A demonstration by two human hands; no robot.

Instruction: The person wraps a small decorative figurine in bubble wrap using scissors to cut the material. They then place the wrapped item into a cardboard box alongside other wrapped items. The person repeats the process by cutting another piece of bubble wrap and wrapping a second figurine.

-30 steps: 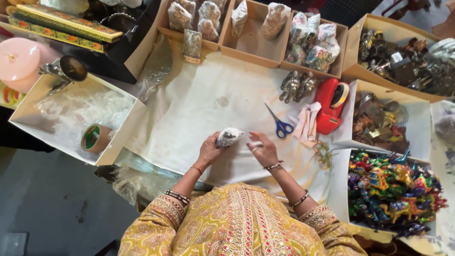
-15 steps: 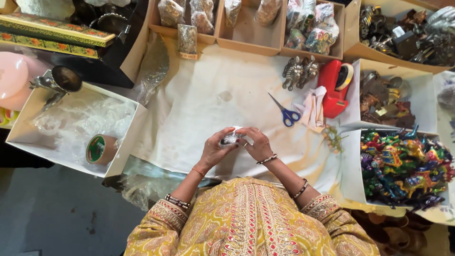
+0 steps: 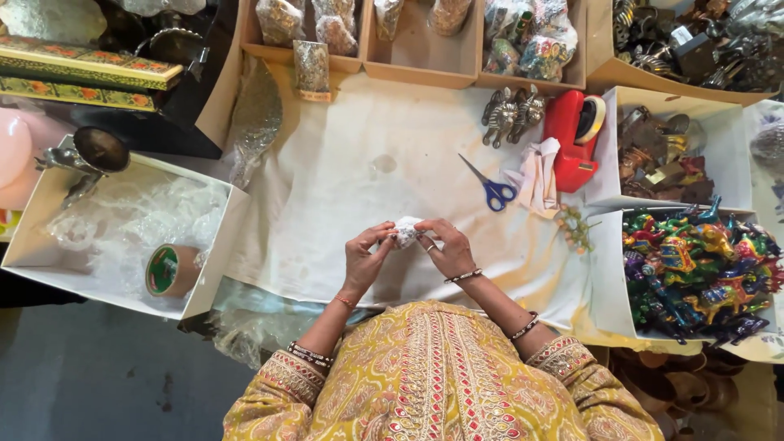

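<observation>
You hold a small white wrapped bundle (image 3: 406, 233) over the middle of the table (image 3: 343, 180). Your left hand (image 3: 364, 260) and right hand (image 3: 449, 249) both pinch it with their fingers. Blue scissors (image 3: 492, 190) lie at two o'clock from it, a red tape holder (image 3: 569, 139) beyond them.

Small white wrapped bundle (image 3: 406, 233) mostly hidden between fingers of both hands, contents not discernible, boxes along far edge of surface (image 3: 367, 163) cut off by frame top, pink round object (image 3: 12, 151) cropped at left, figurines in right box (image 3: 694, 261) too jumbled to distinguish
</observation>
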